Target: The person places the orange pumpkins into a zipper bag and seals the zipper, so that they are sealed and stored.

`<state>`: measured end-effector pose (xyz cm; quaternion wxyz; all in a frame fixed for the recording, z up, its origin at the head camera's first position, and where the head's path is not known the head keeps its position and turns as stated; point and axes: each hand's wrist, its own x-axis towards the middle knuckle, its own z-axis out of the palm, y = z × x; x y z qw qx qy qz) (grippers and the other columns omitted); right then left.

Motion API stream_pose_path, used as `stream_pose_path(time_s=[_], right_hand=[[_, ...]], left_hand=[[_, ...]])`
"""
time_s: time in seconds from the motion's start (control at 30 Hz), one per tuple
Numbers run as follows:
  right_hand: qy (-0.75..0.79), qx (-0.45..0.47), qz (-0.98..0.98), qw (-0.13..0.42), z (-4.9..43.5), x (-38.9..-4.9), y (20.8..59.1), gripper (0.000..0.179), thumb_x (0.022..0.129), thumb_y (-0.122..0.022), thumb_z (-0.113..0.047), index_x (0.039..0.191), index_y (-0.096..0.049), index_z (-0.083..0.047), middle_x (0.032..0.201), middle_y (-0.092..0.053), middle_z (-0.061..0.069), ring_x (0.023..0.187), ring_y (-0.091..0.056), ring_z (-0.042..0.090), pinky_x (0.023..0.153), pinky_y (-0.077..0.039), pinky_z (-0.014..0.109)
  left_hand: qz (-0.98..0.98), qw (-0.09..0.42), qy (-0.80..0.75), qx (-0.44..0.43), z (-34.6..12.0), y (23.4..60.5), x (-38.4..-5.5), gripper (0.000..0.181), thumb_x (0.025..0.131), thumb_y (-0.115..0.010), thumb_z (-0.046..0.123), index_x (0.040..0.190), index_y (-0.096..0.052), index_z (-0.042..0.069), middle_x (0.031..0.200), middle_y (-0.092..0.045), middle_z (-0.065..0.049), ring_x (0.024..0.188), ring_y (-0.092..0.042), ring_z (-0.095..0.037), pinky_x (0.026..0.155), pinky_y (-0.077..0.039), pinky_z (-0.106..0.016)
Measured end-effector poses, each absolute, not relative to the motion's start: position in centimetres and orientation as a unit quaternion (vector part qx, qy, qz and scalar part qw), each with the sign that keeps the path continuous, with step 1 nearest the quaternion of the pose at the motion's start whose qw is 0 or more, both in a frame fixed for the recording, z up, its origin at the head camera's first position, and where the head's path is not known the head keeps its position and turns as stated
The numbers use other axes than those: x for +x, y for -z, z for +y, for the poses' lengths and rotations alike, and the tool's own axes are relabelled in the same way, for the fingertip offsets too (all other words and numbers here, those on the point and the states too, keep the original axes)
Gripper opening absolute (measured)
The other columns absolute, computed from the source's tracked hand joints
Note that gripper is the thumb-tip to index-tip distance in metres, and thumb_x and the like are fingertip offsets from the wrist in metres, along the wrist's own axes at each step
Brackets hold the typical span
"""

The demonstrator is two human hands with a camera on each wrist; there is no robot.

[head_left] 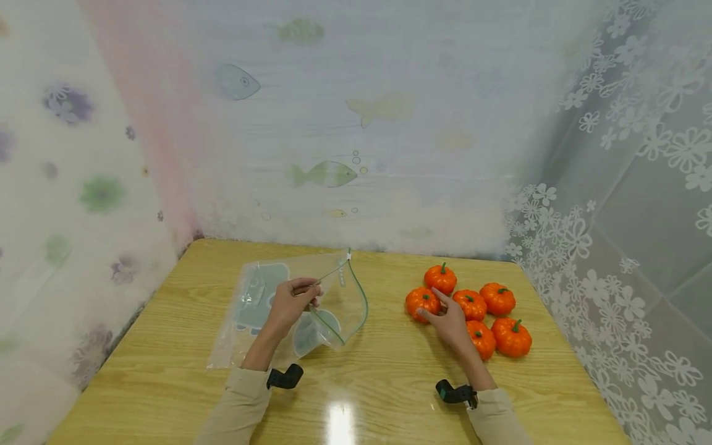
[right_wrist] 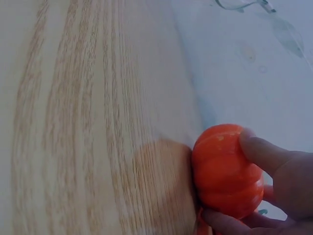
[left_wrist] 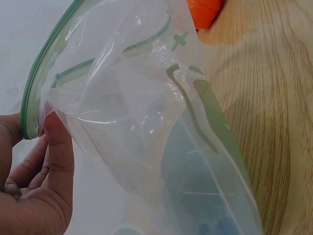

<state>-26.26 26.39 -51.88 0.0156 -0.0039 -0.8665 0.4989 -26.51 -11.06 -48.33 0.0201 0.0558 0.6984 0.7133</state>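
Pale sheeting printed with fish [head_left: 322, 175] hangs behind a wood-grain counter [head_left: 378, 389], with flower-patterned sheeting at either side. On the counter's right half, the head view shows six pumpkins together; the right wrist view has only one of them nearly whole, with a sliver of orange below it. That nearest-left pumpkin [head_left: 421, 303] is in the grip of the right hand [head_left: 452, 326], and the right wrist view makes plain what the head view partly hides: thumb on one side, fingers on the other, its side close against the counter. It is glossy orange, round and ribbed, with a short green stem visible from the head.

Well to its left, the left hand [head_left: 290, 306] has a narrow grip, thumb and fingers pinching the green-edged mouth of a clear bag [head_left: 319, 330]. The mouth gapes toward the pumpkins, a white slider [head_left: 348, 255] at its far corner. From the left wrist, creased film and green and blue-grey prints show close up; the head view adds the bag's flat bottom end lying on the counter.
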Motion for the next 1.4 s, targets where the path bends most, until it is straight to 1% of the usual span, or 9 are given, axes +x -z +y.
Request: stream_pose_path(time_s=[0.13,0.23,0.53,0.63,0.83,0.93,1.07,1.2,1.4], right_hand=[[-0.502,-0.004,-0.865,0.009,26.3,-26.0,51.6,0.075,0.094,-0.076,-0.017,0.157,-0.038,-0.004,0.163,-0.031,0.021,0.145,-0.035,0.047,0.110,-0.042,0.056],[-0.506,-0.004,-0.862,0.008,26.2,-25.8,51.6,0.075,0.093,-0.077,-0.017,0.157,-0.039,-0.005,0.162,-0.032,0.022,0.142,-0.040,0.047,0.109,-0.045,0.055],[-0.524,-0.008,-0.851,0.039,25.9,-25.6,52.1,0.077,0.081,-0.089,-0.022,0.148,-0.054,-0.008,0.152,-0.047,0.022,0.124,-0.060,0.040,0.095,-0.056,0.047],[-0.527,-0.010,-0.848,0.050,25.7,-25.6,52.2,0.076,0.079,-0.091,-0.024,0.145,-0.058,-0.011,0.150,-0.050,0.017,0.123,-0.060,0.037,0.094,-0.057,0.045],[-0.537,0.000,-0.841,0.070,25.1,-25.5,52.6,0.074,0.075,-0.093,-0.028,0.141,-0.062,-0.016,0.147,-0.054,0.008,0.123,-0.060,0.031,0.097,-0.055,0.045],[-0.553,0.015,-0.830,0.079,24.7,-25.3,52.5,0.072,0.075,-0.093,-0.021,0.141,-0.063,-0.014,0.146,-0.057,0.008,0.121,-0.060,0.031,0.097,-0.055,0.042],[-0.584,0.038,-0.807,0.080,24.0,-24.9,52.3,0.071,0.078,-0.091,-0.013,0.142,-0.061,-0.009,0.146,-0.058,0.010,0.120,-0.059,0.034,0.093,-0.057,0.033],[-0.607,0.055,-0.788,0.086,23.3,-24.8,52.5,0.069,0.079,-0.089,-0.008,0.142,-0.060,-0.007,0.145,-0.058,0.012,0.121,-0.059,0.030,0.089,-0.057,0.025],[-0.657,0.103,-0.738,0.115,22.0,-24.5,52.8,0.067,0.077,-0.087,0.005,0.139,-0.061,-0.003,0.141,-0.059,0.016,0.116,-0.061,0.019,0.085,-0.060,0.029]], left_hand=[[0.701,0.017,-0.711,0.056,-11.0,48.2,-26.5,0.037,0.103,-0.062,0.010,0.133,-0.057,-0.012,0.108,-0.069,-0.029,0.070,-0.065,-0.009,0.065,-0.056,-0.021],[0.700,0.018,-0.712,0.055,-10.9,48.2,-26.4,0.037,0.103,-0.062,0.010,0.133,-0.058,-0.012,0.108,-0.070,-0.028,0.070,-0.065,-0.009,0.065,-0.056,-0.021],[0.701,0.020,-0.712,0.046,-10.9,48.3,-26.4,0.038,0.102,-0.063,0.011,0.133,-0.058,-0.011,0.106,-0.071,-0.025,0.070,-0.065,-0.009,0.064,-0.056,-0.021],[0.702,0.017,-0.711,0.045,-10.9,48.2,-26.3,0.038,0.102,-0.063,0.011,0.132,-0.059,-0.011,0.105,-0.072,-0.024,0.070,-0.066,-0.009,0.064,-0.056,-0.021],[0.700,0.013,-0.712,0.048,-10.9,48.2,-26.3,0.039,0.102,-0.064,0.012,0.133,-0.059,-0.010,0.105,-0.071,-0.024,0.071,-0.066,-0.010,0.065,-0.056,-0.022],[0.702,0.014,-0.711,0.051,-10.8,48.4,-26.4,0.038,0.101,-0.065,0.012,0.133,-0.059,-0.010,0.106,-0.071,-0.025,0.072,-0.067,-0.011,0.065,-0.056,-0.022],[0.704,0.014,-0.708,0.052,-10.7,48.5,-26.4,0.037,0.101,-0.065,0.012,0.132,-0.060,-0.008,0.107,-0.071,-0.026,0.072,-0.066,-0.011,0.066,-0.056,-0.022],[0.704,0.011,-0.708,0.052,-10.6,48.6,-26.4,0.037,0.102,-0.064,0.012,0.132,-0.060,-0.009,0.105,-0.072,-0.025,0.071,-0.066,-0.010,0.065,-0.056,-0.022],[0.706,0.008,-0.707,0.047,-10.4,48.9,-26.4,0.033,0.101,-0.065,0.011,0.129,-0.063,-0.007,0.100,-0.073,-0.019,0.070,-0.067,-0.011,0.064,-0.056,-0.022]])
